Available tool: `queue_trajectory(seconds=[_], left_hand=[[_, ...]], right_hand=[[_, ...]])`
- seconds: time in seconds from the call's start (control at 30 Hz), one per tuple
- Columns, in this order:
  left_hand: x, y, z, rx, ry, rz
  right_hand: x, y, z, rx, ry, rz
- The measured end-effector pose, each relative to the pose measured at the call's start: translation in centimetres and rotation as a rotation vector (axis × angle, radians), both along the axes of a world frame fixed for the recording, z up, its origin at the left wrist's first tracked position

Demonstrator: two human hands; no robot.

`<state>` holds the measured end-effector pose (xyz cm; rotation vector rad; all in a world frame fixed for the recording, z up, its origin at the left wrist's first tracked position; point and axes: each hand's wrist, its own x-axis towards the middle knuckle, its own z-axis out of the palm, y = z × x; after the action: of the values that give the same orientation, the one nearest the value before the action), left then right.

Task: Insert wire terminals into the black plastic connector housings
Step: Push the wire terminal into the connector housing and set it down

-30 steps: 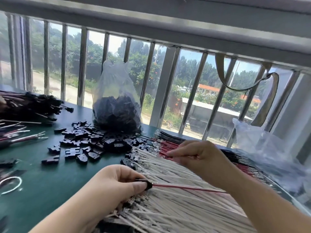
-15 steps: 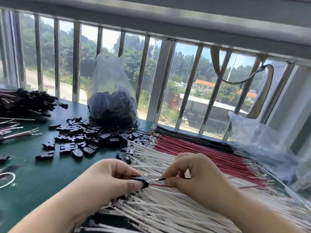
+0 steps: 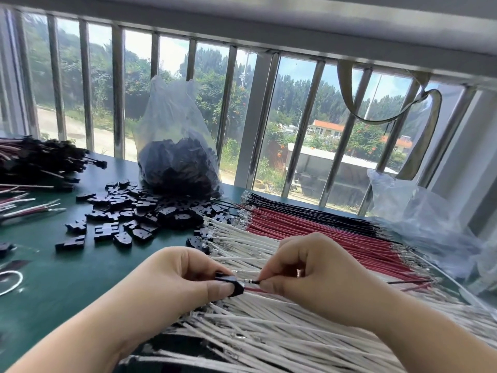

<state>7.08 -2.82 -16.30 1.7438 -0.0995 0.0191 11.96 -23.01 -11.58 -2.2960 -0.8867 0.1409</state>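
My left hand (image 3: 185, 281) pinches a small black connector housing (image 3: 233, 284) between thumb and fingers. A red wire (image 3: 419, 287) runs out of the housing to the right. My right hand (image 3: 320, 275) pinches a black wire (image 3: 408, 281) just behind its metal terminal (image 3: 248, 281), whose tip sits at the housing's opening. Both hands hover over a bed of white wires (image 3: 269, 332). Rows of red wires (image 3: 309, 232) and black wires (image 3: 304, 208) lie beyond. Loose black housings (image 3: 129, 214) are scattered on the green table (image 3: 67, 286).
A clear plastic bag (image 3: 177, 152) of black housings stands at the window bars. Finished wire assemblies (image 3: 37, 162) pile up at the far left. Crumpled clear plastic (image 3: 430, 224) lies at the right. A white wire loop (image 3: 10, 282) sits near the left edge.
My right hand left the wire rows with a black wire and came to the housing. Its terminal now sits at the housing's opening.
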Motion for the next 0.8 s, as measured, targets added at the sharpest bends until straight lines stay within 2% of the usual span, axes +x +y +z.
queue_trajectory(seconds=[0.27,0.37,0.47,0.57,0.73,0.8], left_hand=[[-0.2,-0.2,0.0,-0.011,-0.016,0.007],[-0.3,-0.6,0.0,0.005,-0.009,-0.042],[-0.2,-0.7,0.1,-0.105,-0.052,0.024],[-0.3,-0.5,0.2,-0.219,-0.087,0.093],[-0.5,-1.0,0.5,-0.165,-0.068,0.049],[-0.5,-1.0,0.5,-0.199,-0.076,0.085]], right_hand=[[-0.2,0.1,0.7,-0.013,-0.109,0.055],[-0.3,0.2,0.8,0.076,-0.149,0.075],[-0.3,0.2,0.8,0.195,-0.153,0.026],[-0.5,0.3,0.3,0.223,-0.178,-0.015],[-0.5,0.3,0.6,0.198,-0.176,-0.018],[-0.5,0.5,0.6,0.205,-0.141,-0.038]])
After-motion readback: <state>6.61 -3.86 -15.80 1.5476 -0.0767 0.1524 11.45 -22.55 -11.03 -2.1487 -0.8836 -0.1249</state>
